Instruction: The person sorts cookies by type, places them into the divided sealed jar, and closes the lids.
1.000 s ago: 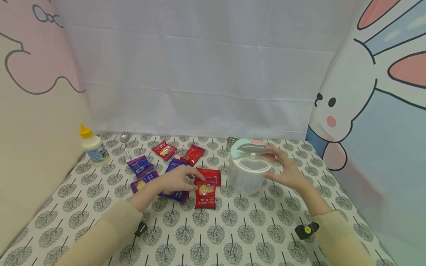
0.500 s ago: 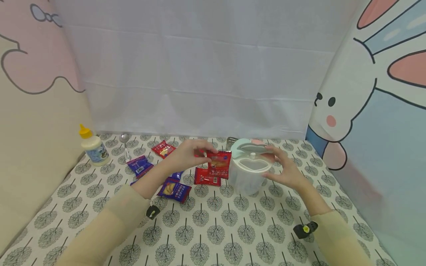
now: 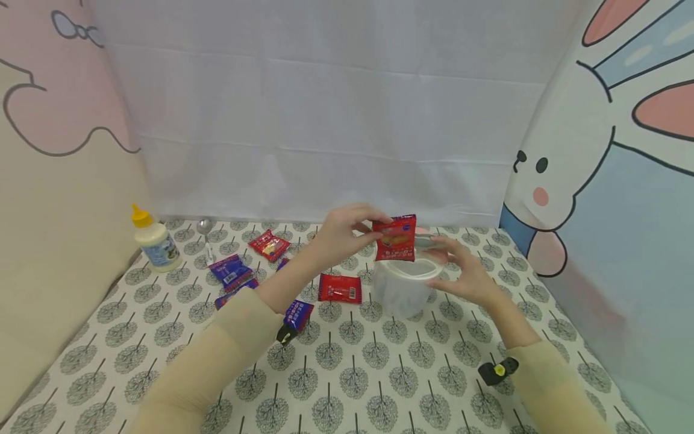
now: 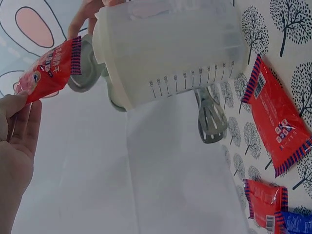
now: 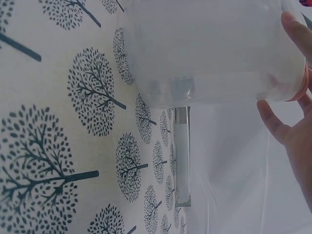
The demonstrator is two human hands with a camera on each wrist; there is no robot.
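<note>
My left hand (image 3: pixel 349 235) pinches a red biscuit packet (image 3: pixel 394 241) by its left edge and holds it up over the lidded clear container (image 3: pixel 398 292). In the head view the packet covers part of the lid. My right hand (image 3: pixel 467 274) grips the container at the right of its top, thumb low against the rim and fingers up at the raised lid flap (image 4: pixel 87 68). Measuring marks run down the container's wall in the left wrist view. Another red packet (image 3: pixel 340 289) lies on the table left of the container.
Several blue packets (image 3: pixel 230 271) lie at the left, partly hidden by my left arm. A red packet (image 3: pixel 269 245) sits further back. A yellow-capped bottle (image 3: pixel 157 244) and a metal spoon (image 3: pixel 205 232) stand far left. Behind the container lies a slotted turner (image 4: pixel 212 122).
My left hand has picked up a red biscuit packet from the table and carried it up and right to above the container. My right hand has stayed at the lid.
</note>
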